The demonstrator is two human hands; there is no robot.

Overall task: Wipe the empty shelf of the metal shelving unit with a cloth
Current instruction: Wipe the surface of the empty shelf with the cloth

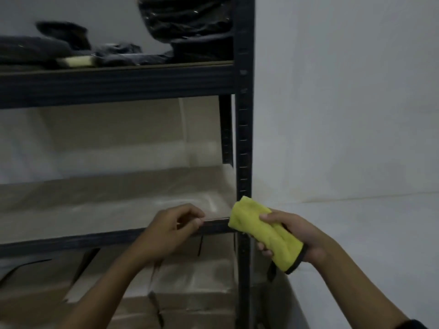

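At the right front corner of the shelf [107,210], both hands are just before the dark front rail. The right hand [292,236] holds the cloth [263,233], folded into a thick yellow pad with a dark border at its lower end. The thumb lies on top and the fingers curl under it, so the grip is firm and closed around the pad. I think it is folded like this to give a flat, thick face for wiping. The upper end of the pad points to the post [244,138] and seems to touch the rail end, but the pad is not yet on the board.

The left hand [168,230] is at the rail, its fingers curled and the tips close together. Whether they pinch the rail edge or only rest against it, I cannot tell. Probably it steadies the person. Both forearms come from below, the wrists nearly straight.

The board of this shelf is pale and bare. The shelf above carries dark bags [185,27], and boxes [185,288] stand below.
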